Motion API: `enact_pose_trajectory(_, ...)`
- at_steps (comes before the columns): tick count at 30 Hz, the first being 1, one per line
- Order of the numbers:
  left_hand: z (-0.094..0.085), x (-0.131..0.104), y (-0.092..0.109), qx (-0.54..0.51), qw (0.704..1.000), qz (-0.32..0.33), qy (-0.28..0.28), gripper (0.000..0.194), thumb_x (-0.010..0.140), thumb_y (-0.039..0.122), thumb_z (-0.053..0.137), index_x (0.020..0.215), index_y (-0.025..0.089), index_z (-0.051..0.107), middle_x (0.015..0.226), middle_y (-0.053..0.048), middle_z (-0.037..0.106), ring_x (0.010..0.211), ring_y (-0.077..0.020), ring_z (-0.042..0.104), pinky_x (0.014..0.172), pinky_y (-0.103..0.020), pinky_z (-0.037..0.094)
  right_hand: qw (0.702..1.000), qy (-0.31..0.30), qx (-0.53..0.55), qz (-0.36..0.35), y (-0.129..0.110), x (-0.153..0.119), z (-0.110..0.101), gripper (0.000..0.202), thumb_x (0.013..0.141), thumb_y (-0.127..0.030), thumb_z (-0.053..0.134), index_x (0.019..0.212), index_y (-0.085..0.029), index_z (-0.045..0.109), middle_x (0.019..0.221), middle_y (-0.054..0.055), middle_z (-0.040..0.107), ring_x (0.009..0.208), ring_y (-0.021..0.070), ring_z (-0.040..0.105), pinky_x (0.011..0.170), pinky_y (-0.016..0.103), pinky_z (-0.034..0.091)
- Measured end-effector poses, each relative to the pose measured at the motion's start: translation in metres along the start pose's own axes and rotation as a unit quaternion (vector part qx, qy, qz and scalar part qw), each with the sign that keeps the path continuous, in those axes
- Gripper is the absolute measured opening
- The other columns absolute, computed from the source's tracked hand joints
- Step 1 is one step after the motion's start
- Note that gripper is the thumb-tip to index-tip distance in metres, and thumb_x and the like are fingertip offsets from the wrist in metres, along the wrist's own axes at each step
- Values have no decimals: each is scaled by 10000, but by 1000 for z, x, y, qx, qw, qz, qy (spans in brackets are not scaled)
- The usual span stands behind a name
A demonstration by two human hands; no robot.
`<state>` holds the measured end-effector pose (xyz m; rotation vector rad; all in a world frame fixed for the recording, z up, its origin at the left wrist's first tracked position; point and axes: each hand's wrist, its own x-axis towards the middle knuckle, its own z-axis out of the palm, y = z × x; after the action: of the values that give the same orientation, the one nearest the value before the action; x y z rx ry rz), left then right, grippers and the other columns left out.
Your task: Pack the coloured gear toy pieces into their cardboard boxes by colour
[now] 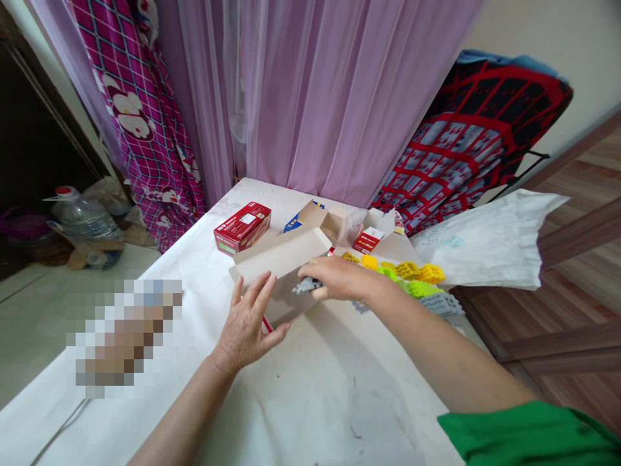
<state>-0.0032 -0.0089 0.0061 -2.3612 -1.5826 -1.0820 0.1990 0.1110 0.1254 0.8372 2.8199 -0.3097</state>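
A carton (286, 259) stands on the table with its flap up, pale inside and with a red edge showing. My left hand (245, 323) rests against its left side, fingers spread and thumb apart. My right hand (337, 277) is closed around a bunch of small grey plastic pieces (306, 285) over the carton's opening. Beside my right forearm lie piles of similar yellow pieces (410, 270), lime green pieces (420, 289) and grey pieces (442, 304). Their exact shape is too small to make out.
A closed red box (242, 226) sits at the back left of the white table (310, 401). Opened cartons, one with a red panel (367, 241), stand at the back. A white sack (485, 243) lies at the right edge. A pixelated patch (129, 336) covers something at left.
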Motion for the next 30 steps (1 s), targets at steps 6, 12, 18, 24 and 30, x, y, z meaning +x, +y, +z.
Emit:
enact_pose_trajectory(6, 1, -1, 1, 0, 1000, -6, -1, 866, 848, 420, 568, 1531, 156, 105, 1484, -230, 402, 1395, -341, 379, 1168, -556, 168, 997, -44, -4, -58, -21, 38, 36, 404, 743, -242, 695, 1146, -229, 671, 1024, 55, 694, 929, 210, 635, 768, 269, 439)
enact_pose_trajectory(12, 2, -1, 3, -4, 1000, -15, -8, 859, 840, 419, 570, 1525, 161, 121, 1476, -217, 420, 1405, -338, 367, 1175, -545, 155, 993, -68, -8, -95, -26, 51, 50, 387, 728, -274, 721, 1110, -219, 693, 1059, 71, 707, 917, 216, 655, 767, 274, 466)
enact_pose_trajectory(18, 3, -2, 2, 4, 1000, -11, -8, 831, 841, 427, 571, 1513, 157, 164, 1467, -219, 428, 1409, -324, 361, 1176, -537, 155, 989, -67, -11, -130, -31, 63, 57, 309, 686, -244, 748, 994, -228, 729, 1110, 52, 719, 958, 212, 656, 766, 251, 462)
enact_pose_trajectory(24, 3, -2, 0, -1, 1000, -12, -15, 797, 846, 416, 566, 1501, 133, 213, 1476, -226, 415, 1420, -316, 340, 1177, -540, 152, 994, -49, 10, -96, -17, 54, 52, 350, 729, -245, 696, 1079, -238, 718, 1038, 49, 741, 922, 210, 670, 754, 260, 449)
enact_pose_trajectory(30, -4, 0, -1, -28, 997, -13, -69, 318, 842, 370, 576, 1130, 262, 659, 1426, -103, 519, 1352, -293, 438, 1177, -566, 124, 999, -23, 35, 2, 21, 35, 43, 302, 769, -314, 696, 1058, -236, 734, 1044, 51, 746, 955, 197, 667, 776, 245, 442)
